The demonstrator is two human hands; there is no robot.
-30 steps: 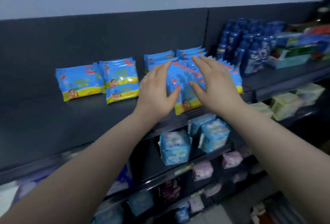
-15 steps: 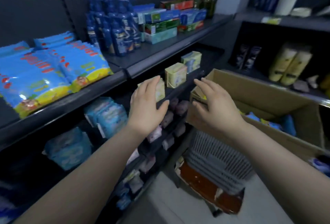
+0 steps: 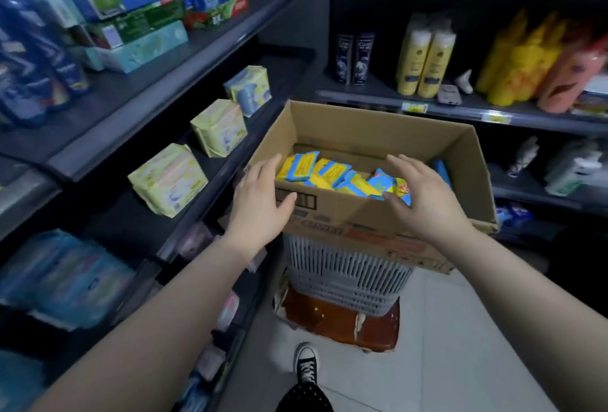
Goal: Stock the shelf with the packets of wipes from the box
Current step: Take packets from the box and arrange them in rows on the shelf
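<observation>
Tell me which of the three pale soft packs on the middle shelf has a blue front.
The farthest pale soft pack; the middle pack and nearest pack show yellow and pink instead.

Dim shop aisle — dark grey metal shelving (image 3: pixel 112 109) left and straight ahead, pale tiled floor (image 3: pixel 460 329) underfoot.

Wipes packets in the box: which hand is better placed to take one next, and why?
Likely right: the right hand hovers over the packets; the left hand is at the box's near corner.
</observation>
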